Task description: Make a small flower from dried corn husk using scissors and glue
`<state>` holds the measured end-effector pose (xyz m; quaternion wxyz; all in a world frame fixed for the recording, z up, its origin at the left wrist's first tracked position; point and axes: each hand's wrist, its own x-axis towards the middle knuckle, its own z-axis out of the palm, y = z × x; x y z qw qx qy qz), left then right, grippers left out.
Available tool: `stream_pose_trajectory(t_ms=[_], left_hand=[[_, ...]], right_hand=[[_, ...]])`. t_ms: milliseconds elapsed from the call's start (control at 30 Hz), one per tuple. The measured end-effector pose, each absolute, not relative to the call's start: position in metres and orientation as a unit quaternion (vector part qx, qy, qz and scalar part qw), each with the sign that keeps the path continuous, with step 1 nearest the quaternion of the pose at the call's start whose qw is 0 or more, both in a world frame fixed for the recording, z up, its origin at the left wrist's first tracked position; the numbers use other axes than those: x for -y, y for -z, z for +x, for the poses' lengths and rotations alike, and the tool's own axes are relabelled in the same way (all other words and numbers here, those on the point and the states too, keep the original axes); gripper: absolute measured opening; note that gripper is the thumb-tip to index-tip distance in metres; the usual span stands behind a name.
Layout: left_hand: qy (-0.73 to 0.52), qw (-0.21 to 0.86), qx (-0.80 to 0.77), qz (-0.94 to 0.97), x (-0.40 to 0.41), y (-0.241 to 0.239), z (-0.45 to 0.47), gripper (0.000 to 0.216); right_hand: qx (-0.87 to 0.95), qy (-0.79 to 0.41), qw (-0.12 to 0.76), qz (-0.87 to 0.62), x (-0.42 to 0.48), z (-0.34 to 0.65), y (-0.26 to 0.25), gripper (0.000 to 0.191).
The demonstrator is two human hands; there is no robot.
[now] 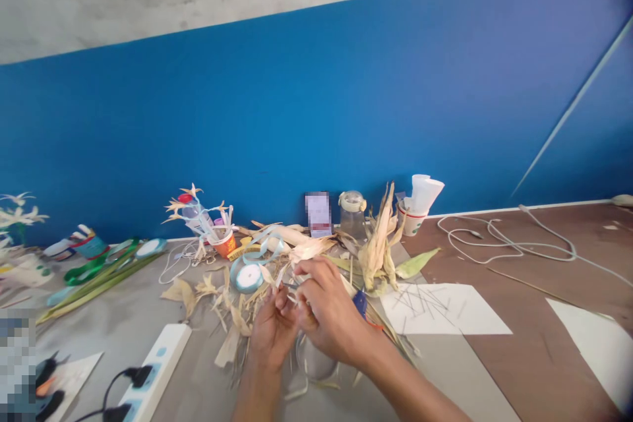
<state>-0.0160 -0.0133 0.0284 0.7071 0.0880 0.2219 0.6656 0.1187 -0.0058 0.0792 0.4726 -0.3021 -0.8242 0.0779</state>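
Note:
My left hand is closed in a pinch around a small pale piece of corn husk that sticks up from the fingertips. Bent fingers of my right hand meet it from the right; whatever they grip is hidden behind them. Just behind the left fingertips lies a roll of light blue ribbon, its loose end curling upward. Dry husk scraps are scattered left of my hands. A blue-handled tool, partly covered, shows past my right hand.
A white power strip lies front left. Along the blue partition stand a paper cup with husk flowers, a propped phone, a clear jar and upright husks. Thin wires rest on white paper; a white cable loops right.

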Motion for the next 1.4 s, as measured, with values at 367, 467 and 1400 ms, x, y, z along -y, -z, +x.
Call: stream_pose_trajectory(t_ms=[367, 467, 1400], left_hand=[[-0.638, 0.721, -0.223, 0.151, 0.013, -0.025, -0.007, 0.015], [-0.638, 0.716, -0.237, 0.159, 0.013, -0.025, -0.006, 0.019], [-0.629, 0.707, -0.246, 0.209, 0.015, -0.018, 0.003, 0.019]], right_hand=[[0.713, -0.148, 0.417, -0.544, -0.023, 0.151, -0.078, 0.013], [0.728, -0.314, 0.347, -0.502, -0.018, 0.143, -0.077, 0.015], [0.566, -0.555, 0.402, -0.459, -0.02, 0.109, -0.052, 0.012]])
